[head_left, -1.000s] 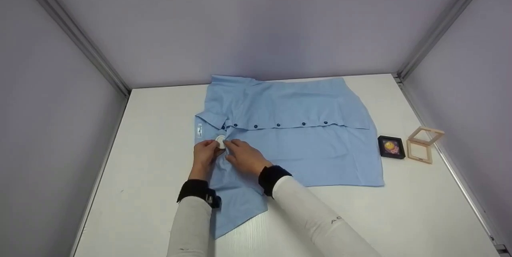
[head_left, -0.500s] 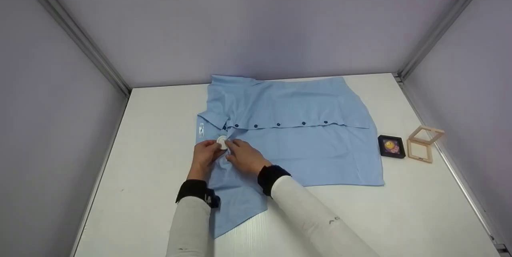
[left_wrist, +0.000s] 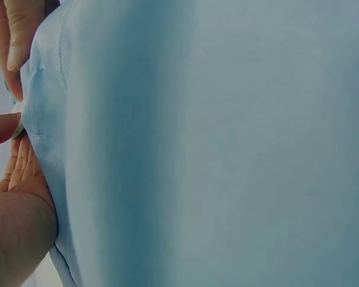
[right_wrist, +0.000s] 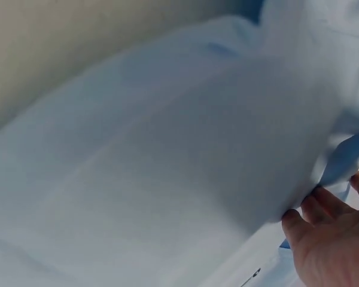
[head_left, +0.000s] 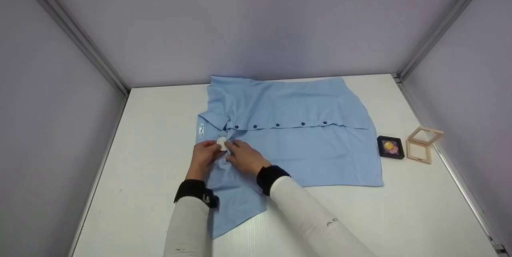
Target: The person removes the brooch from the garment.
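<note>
A light blue shirt (head_left: 296, 153) with dark buttons lies spread sideways, its collar toward the left. At its chest near the collar, my left hand (head_left: 203, 156) pinches a small white round disc (head_left: 221, 142) against the fabric. Only an edge of the disc shows between thumb and cloth in the left wrist view, where the hand (left_wrist: 15, 230) sits at the lower left. My right hand (head_left: 247, 158) pinches the shirt cloth right beside the disc. From the right wrist, the fingers (right_wrist: 293, 221) meet a raised fold of cloth. The underside of the disc is hidden.
On the white table (head_left: 140, 141), right of the shirt hem, lies a small black frame (head_left: 391, 147) with a colourful picture. Beside it a light wooden hinged frame (head_left: 419, 152) stands opened near the right edge. Grey panels (head_left: 256, 25) enclose the back and sides.
The disc and the cloth around it have shifted slightly right over the last second. Both hands keep nearly the same place and hold.
</note>
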The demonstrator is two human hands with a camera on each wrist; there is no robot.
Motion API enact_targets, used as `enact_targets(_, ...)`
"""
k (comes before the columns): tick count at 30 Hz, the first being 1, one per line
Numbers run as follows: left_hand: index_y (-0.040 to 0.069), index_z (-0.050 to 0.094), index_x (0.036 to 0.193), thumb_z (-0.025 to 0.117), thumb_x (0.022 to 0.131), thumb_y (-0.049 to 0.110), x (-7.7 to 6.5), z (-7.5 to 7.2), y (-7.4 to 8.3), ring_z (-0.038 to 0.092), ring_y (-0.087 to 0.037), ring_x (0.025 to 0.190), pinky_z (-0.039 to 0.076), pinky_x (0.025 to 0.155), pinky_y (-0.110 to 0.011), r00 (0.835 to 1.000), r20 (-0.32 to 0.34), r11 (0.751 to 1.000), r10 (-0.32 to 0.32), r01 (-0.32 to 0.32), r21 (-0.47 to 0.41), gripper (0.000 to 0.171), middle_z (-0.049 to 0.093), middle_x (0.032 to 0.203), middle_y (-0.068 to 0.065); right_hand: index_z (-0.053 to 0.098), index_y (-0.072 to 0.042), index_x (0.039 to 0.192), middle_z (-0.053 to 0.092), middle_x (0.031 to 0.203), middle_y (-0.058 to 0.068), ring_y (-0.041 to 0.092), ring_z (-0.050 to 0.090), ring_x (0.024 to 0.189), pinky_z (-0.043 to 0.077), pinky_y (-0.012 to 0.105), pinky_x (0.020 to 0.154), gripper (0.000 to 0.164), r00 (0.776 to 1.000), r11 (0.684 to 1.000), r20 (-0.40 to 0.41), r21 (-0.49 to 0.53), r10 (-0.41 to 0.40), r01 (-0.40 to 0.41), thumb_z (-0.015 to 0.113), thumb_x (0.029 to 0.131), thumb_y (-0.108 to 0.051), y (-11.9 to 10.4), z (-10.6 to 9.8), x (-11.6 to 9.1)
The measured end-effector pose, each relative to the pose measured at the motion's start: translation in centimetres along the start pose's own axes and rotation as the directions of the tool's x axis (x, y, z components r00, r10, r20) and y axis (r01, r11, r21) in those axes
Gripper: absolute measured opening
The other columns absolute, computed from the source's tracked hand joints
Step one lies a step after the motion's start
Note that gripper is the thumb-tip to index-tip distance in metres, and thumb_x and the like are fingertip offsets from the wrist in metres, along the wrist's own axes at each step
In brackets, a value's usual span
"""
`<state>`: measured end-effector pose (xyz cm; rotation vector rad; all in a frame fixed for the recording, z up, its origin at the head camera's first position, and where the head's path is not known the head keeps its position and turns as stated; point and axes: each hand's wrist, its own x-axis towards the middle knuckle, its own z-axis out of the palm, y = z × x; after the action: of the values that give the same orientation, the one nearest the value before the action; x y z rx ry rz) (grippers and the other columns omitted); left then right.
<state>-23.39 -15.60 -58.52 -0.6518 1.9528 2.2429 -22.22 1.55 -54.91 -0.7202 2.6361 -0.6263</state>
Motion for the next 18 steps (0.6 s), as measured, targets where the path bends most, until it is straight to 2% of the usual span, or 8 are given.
enact_targets(10,-0.014,0.061,0.109,0.062,0.088,-0.004,-0.12,-0.23,0.31,0.069,-0.021,0.083,0.057,0.074,-0.03,1.0,0.008,0.998,-0.013,0.012,0.056,0.024,0.064,0.102,-0.021,0.035,-0.021,0.153,0.039,0.15,0.01,0.025,0.037,0.137,0.034,0.039,0.109,0.055,1.0,1.0,-0.02,0.016,-0.013,0.013,0.052,0.103,-0.034,0.08,-0.1,0.05)
enact_targets(18,-0.015,0.062,0.11,0.062,0.086,-0.007,0.0,-0.2,0.06,0.07,-0.019,0.079,0.058,0.072,-0.03,1.0,0.009,0.999,-0.005,0.005,0.037,0.026,0.065,0.099,-0.02,0.032,-0.027,0.155,0.032,0.156,0.008,0.024,0.031,0.141,0.032,0.038,0.111,0.055,0.999,0.999,0.035,0.037,0.019,-0.02,0.05,0.103,-0.037,0.3,-0.17,-0.16)
